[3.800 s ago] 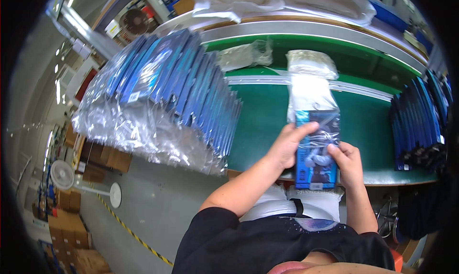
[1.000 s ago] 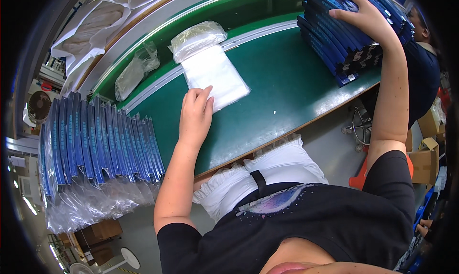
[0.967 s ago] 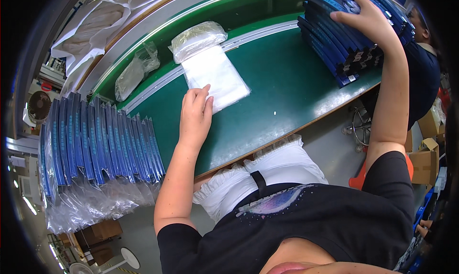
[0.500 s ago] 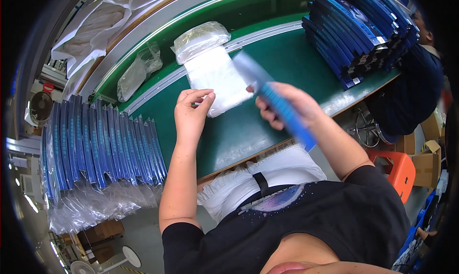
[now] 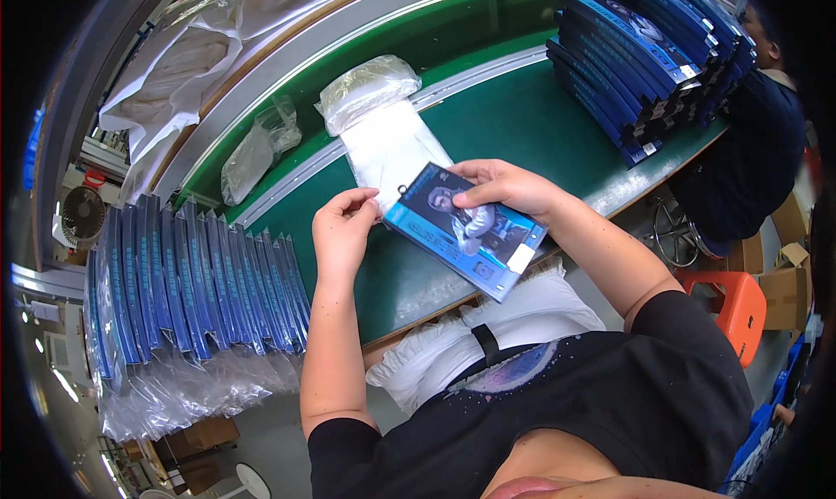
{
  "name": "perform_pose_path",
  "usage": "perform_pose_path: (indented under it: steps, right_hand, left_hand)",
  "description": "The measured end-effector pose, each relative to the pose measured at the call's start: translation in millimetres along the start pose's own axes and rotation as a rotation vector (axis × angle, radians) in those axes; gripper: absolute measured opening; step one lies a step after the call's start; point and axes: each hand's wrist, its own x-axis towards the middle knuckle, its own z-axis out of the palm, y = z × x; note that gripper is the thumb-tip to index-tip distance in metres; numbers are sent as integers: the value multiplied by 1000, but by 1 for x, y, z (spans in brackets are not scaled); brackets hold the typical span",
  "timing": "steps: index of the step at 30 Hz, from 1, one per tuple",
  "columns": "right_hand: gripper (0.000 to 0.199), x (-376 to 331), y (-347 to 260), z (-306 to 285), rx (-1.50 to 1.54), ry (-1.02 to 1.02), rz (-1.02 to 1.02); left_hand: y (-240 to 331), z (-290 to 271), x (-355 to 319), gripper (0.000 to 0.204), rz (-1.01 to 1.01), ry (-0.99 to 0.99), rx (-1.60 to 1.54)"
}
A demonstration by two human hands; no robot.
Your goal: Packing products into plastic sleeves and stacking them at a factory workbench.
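Head view: my right hand point(image 5: 509, 185) grips a flat blue package point(image 5: 466, 229) over the green table point(image 5: 531, 124); left hand point(image 5: 341, 233) fingers pinch its corner beside a clear bag stack point(image 5: 392, 142).

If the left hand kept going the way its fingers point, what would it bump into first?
The left hand points up and right, so its fingertips would likely meet the stack of clear plastic bags first, just beside the blue box; depth is hard to judge.
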Motion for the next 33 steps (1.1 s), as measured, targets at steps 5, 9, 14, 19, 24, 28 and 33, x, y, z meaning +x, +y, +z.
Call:
perform_pose_path:
  steps: [5, 9, 14, 19, 24, 28, 33]
  right_hand:
    - [53, 4, 16, 16, -107, 207, -251]
    - [55, -1, 17, 25, -71, 251, -176]
    - [54, -11, 18, 34, -173, 318, -229]
    - [34, -17, 17, 29, -114, 419, -156]
    - [28, -34, 18, 40, 8, 393, -185]
    - [28, -32, 26, 46, -181, 319, -42]
    - [107, -60, -11, 48, -575, -31, -56]
  left_hand:
    - [4, 6, -6, 19, 287, 20, 357]
    - [4, 10, -16, 18, 467, 63, 464]
    - [11, 11, -29, 18, 503, 83, 485]
    - [7, 21, -49, 28, 675, 56, 571]
    - [0, 30, -57, 49, -59, -6, -582]
    - [8, 51, -57, 37, -264, -56, -970]
    - [15, 17, -36, 37, -304, -75, -1171]
